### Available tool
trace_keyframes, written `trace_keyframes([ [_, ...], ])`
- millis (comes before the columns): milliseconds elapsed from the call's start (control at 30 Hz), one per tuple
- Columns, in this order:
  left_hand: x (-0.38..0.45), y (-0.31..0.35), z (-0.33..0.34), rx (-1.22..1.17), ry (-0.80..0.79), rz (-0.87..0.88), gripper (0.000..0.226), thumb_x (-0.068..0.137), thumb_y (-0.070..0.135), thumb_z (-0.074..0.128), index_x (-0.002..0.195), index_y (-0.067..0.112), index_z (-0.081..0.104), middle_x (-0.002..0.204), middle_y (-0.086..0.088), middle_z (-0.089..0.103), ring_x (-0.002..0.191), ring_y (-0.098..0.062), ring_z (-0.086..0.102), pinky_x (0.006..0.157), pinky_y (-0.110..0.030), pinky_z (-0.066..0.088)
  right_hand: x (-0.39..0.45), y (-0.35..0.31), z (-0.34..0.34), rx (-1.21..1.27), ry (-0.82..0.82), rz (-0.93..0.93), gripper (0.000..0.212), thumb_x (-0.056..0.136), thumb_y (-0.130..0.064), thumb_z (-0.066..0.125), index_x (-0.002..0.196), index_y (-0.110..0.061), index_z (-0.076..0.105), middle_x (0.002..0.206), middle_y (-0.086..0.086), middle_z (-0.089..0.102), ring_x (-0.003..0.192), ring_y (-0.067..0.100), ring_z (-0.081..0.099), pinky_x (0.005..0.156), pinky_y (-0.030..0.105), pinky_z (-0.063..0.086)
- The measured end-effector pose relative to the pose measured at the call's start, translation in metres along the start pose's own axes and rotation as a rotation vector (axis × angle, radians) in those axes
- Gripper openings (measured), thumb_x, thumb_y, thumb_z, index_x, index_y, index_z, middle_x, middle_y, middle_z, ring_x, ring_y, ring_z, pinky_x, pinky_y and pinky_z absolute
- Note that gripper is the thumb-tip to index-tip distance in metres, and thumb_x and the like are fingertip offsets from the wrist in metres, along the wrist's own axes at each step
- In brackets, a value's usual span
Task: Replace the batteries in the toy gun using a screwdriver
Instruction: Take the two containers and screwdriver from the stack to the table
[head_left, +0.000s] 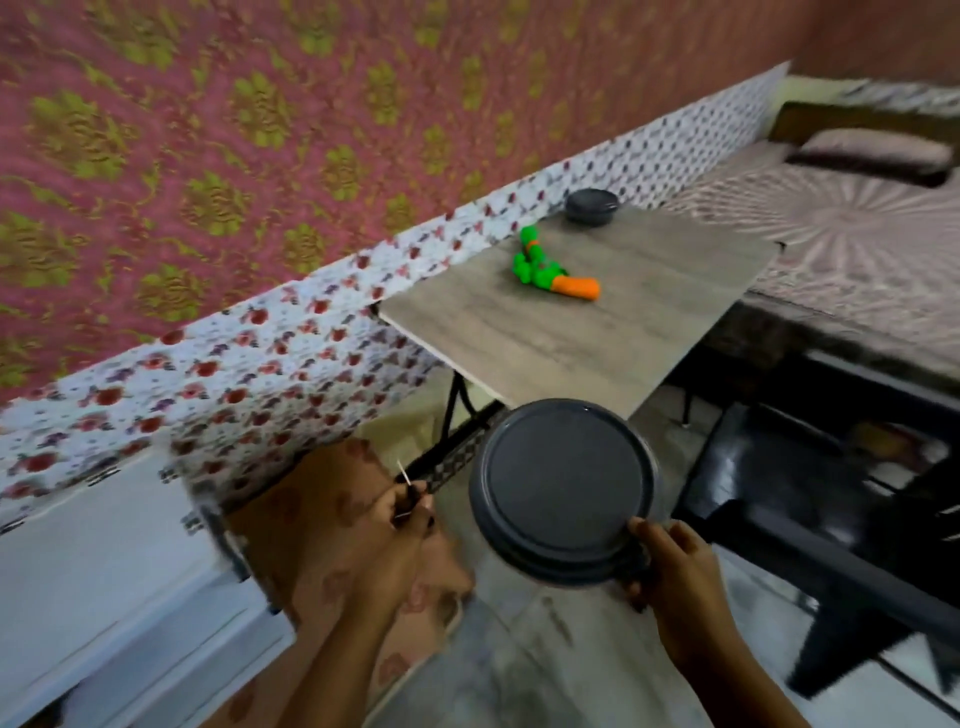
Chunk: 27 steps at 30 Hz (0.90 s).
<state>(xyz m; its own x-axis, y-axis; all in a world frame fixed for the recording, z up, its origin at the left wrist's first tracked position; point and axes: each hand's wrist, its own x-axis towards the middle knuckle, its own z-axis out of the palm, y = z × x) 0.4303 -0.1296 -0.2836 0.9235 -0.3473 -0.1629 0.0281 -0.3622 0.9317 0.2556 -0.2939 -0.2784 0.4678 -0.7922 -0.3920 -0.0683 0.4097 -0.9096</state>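
- I am watching the right hand (670, 564) reaching forward from the lower right, its forearm rising from the bottom edge, and its grip is clamped on the near rim of a dark round lidded container (563, 491).
- The thumb is lying over the top of the lid's edge while the curled fingers are wrapping under the rim, so the container is hanging in the air, tilted with its flat lid facing the camera.
- The container is hovering just in front of the near corner of the counter (597, 332), not touching it.
- The left hand (402, 519) is coming up from the bottom centre, wrist bent, and its grip is pinched together on a thin screwdriver (408, 486), whose pale slender end is sticking up above the fingers; the blur is hiding the rest of it.
- The left hand is sitting to the left of the container, apart from it, over a patterned cloth.
- The toy gun (553, 270), green with an orange barrel, is lying on its side on the counter, toward the far edge, well apart from both hands.
- A second dark round container (590, 207) is standing at the far corner of the counter, just beyond the toy gun.
- A black chair (831, 519) is standing to the right of the counter.
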Motion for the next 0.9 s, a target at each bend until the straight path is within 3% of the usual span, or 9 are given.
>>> trace_keyframes([
  [67,0.002,0.012,0.035,-0.106,-0.018,-0.013,0.010,0.093,0.002,0.053,0.103,0.001,0.056,0.074,0.002,0.057,0.053,0.005,0.058,0.049,0.000,0.040,0.018,-0.015,-0.025,0.004,0.005,0.001,0.026,0.088,-0.011,0.058,0.068,-0.008,0.041,0.059,0.014,0.047,0.037,0.023,0.043,0.040,0.030,0.038],
  [133,0.012,0.019,0.070,-0.154,-0.007,-0.023,0.011,0.093,0.000,0.052,0.103,0.001,0.057,0.075,-0.002,0.060,0.053,0.002,0.059,0.049,-0.003,0.043,0.036,-0.031,-0.050,0.013,0.027,-0.003,0.024,0.088,-0.011,0.057,0.070,-0.009,0.041,0.060,0.013,0.046,0.040,0.022,0.044,0.045,0.034,0.038],
  [233,0.025,0.030,0.108,-0.166,-0.009,-0.016,0.012,0.091,0.005,0.058,0.101,0.005,0.064,0.077,-0.004,0.065,0.054,0.000,0.061,0.058,-0.012,0.049,0.060,-0.052,-0.077,0.021,0.043,-0.017,0.019,0.088,-0.012,0.056,0.075,-0.009,0.044,0.061,0.010,0.047,0.045,0.021,0.047,0.046,0.034,0.035],
  [367,0.040,0.051,0.147,-0.150,-0.006,0.015,0.013,0.089,0.010,0.063,0.089,0.022,0.066,0.070,-0.001,0.066,0.066,-0.017,0.062,0.074,-0.033,0.051,0.094,-0.077,-0.097,0.040,0.050,-0.019,0.019,0.089,-0.012,0.056,0.073,-0.008,0.046,0.063,0.008,0.051,0.048,0.019,0.054,0.049,0.033,0.042],
  [467,0.057,0.062,0.169,-0.135,-0.016,0.041,0.010,0.089,0.010,0.062,0.098,0.009,0.066,0.071,-0.002,0.065,0.065,-0.016,0.061,0.067,-0.024,0.051,0.121,-0.091,-0.099,0.064,0.058,-0.015,0.021,0.090,-0.011,0.055,0.071,-0.009,0.045,0.061,0.006,0.048,0.045,0.015,0.050,0.045,0.029,0.039],
  [600,0.098,0.075,0.195,-0.204,-0.015,0.021,0.011,0.089,0.003,0.060,0.098,0.009,0.063,0.076,-0.003,0.065,0.068,-0.014,0.062,0.058,-0.012,0.054,0.172,-0.109,-0.087,0.078,0.040,0.008,0.018,0.090,-0.010,0.055,0.074,-0.008,0.046,0.061,0.006,0.047,0.040,0.011,0.048,0.039,0.024,0.037],
  [900,0.205,0.113,0.229,-0.320,0.014,-0.027,0.012,0.091,0.003,0.058,0.099,0.011,0.061,0.084,-0.006,0.065,0.077,-0.018,0.064,0.062,-0.014,0.057,0.285,-0.161,-0.032,0.078,-0.031,0.041,0.013,0.090,-0.010,0.054,0.079,-0.010,0.047,0.066,0.011,0.049,0.043,0.017,0.051,0.035,0.022,0.039],
])
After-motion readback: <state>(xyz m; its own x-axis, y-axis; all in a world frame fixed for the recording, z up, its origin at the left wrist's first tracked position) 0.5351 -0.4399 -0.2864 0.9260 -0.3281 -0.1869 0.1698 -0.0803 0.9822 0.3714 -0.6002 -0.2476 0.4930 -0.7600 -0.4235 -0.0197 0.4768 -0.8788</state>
